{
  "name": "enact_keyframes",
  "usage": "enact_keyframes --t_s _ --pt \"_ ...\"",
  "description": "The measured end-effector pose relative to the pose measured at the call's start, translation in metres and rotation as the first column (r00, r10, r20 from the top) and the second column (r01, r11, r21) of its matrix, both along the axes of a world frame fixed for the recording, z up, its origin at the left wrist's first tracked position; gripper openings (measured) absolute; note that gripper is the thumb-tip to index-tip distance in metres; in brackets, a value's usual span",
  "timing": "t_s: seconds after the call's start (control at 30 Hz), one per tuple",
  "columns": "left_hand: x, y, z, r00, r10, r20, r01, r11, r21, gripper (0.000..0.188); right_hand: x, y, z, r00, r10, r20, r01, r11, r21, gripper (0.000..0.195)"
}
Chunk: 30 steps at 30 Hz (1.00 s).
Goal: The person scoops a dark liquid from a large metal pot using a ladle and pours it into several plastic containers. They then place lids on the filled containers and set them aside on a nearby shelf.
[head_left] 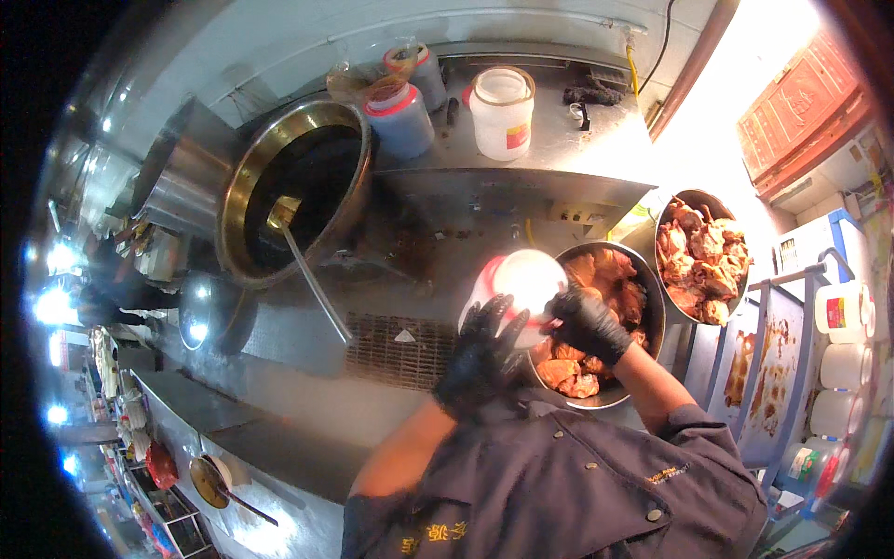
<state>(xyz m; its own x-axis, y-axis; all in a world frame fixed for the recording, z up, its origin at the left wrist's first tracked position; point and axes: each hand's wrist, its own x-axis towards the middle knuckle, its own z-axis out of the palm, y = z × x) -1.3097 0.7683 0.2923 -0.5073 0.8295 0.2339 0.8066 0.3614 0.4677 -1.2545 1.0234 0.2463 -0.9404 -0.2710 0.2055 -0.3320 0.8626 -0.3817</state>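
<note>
Both of my hands wear black gloves and hold a white plastic jar (pixel 527 283) with a pinkish-red rim, its round end glaring in the light. My left hand (pixel 482 356) spreads along the jar's near left side. On the other side, my right hand (pixel 594 321) grips its edge, with fingers partly hidden. The jar is held over the left part of a round metal basin (pixel 655 307), which contains browned pieces of meat (pixel 559 372), apparently poultry. Beyond it, a second metal basin (pixel 658 262) holds more of this meat (pixel 705 258).
A large metal pot (pixel 237 202) of dark liquid has a long-handled ladle (pixel 314 286) leaning in it. Several plastic jars (pixel 504 115) stand on the steel counter (pixel 559 140). A floor grate (pixel 398 349) lies at centre; a blue-grey rack (pixel 754 349) stands right.
</note>
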Motion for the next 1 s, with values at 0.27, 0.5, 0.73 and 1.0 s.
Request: enact_keyframes --t_s 0.27,0.5,0.73,1.0 --pt "-0.129 -0.007 0.035 0.991 0.075 0.114 -0.099 0.971 0.219 0.052 -0.083 0.099 0.033 0.798 -0.598 0.073 0.592 0.756 -0.280 0.020" --pt "-0.321 0.090 0.014 0.955 0.269 0.127 -0.297 0.877 0.378 0.046 -0.247 0.232 0.020 0.762 -0.606 -0.230 0.609 0.790 -0.063 0.022" --pt "-0.652 0.340 -0.016 0.952 0.307 0.021 -0.286 0.860 0.423 0.057 -0.375 0.275 -0.031 0.814 -0.576 -0.074 0.562 0.813 -0.153 0.015" --pt "-0.796 0.426 -0.179 0.973 -0.081 -0.216 -0.122 0.613 -0.781 0.114 -0.410 0.287 -0.039 0.749 -0.661 -0.030 0.655 0.747 -0.109 0.032"
